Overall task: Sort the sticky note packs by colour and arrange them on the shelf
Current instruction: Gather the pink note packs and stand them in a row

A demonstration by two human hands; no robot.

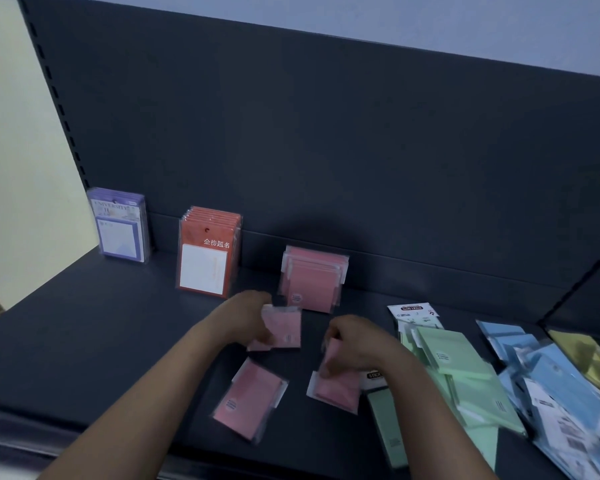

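Dim lighting, but here's the layout: the left hand [252,315] has its fingers curled around a pink pack [286,327], holding it just in front of the pink stack [312,280] that stands upright against the back panel [326,150]. The right hand [355,344] has its fingers bent down and clamped on a second pink pack [336,389] lying near the front of the shelf [101,341]. It's blurry, so I can't tell if it's one pack or two under there. A loose pink pack [250,400] lies flat between the two forearms, apart from both hands. Further left there's a red stack [207,258] and a purple stack [120,226], both upright by the back panel. Off to the right is the unsorted mess: a green pile [465,368] just beside the right wrist, then a blue pile [551,386], and some yellow packs [589,355] at the far edge.
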